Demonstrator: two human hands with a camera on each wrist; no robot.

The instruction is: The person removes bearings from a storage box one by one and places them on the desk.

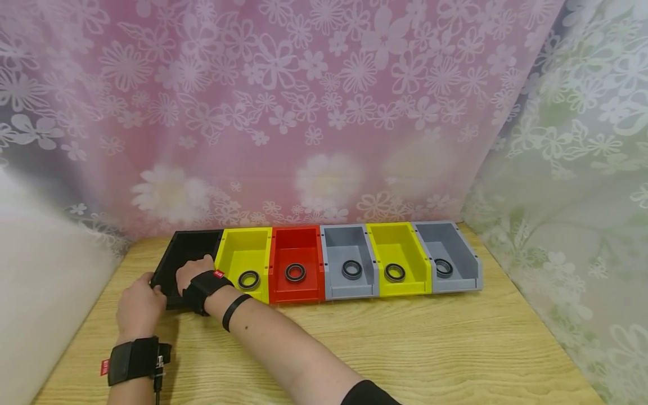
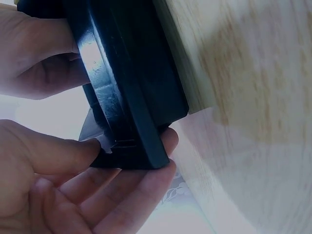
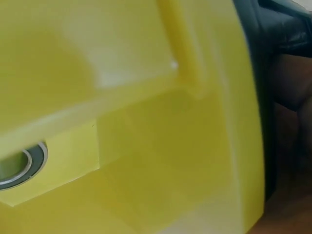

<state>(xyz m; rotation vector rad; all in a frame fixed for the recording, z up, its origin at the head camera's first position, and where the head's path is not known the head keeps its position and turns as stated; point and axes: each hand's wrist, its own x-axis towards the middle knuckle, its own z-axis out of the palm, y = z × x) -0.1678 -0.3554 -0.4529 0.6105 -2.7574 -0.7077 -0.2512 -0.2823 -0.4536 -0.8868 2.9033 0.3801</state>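
Note:
At the row's left end stands a black bin (image 1: 197, 241). My left hand (image 1: 140, 308) grips its front left corner; in the left wrist view the thumb of that hand (image 2: 63, 180) lies on one side of the black wall (image 2: 146, 97) and fingers on the other. My right hand (image 1: 194, 272) reaches down into the same bin, its fingertips hidden behind the wall in the left wrist view, where part of the hand (image 2: 39, 58) shows. In the right wrist view the hand (image 3: 295, 117) is dark at the right edge; whether it holds anything cannot be told.
Rightward follow a yellow bin (image 1: 245, 238), red bin (image 1: 296, 238), grey bin (image 1: 346, 238), second yellow bin (image 1: 392, 236) and second grey bin (image 1: 437, 232). Each holds one ring-shaped bearing, such as the one (image 1: 240, 280) beside my right wrist. A floral curtain (image 1: 324, 112) hangs behind the wooden table (image 1: 405, 349).

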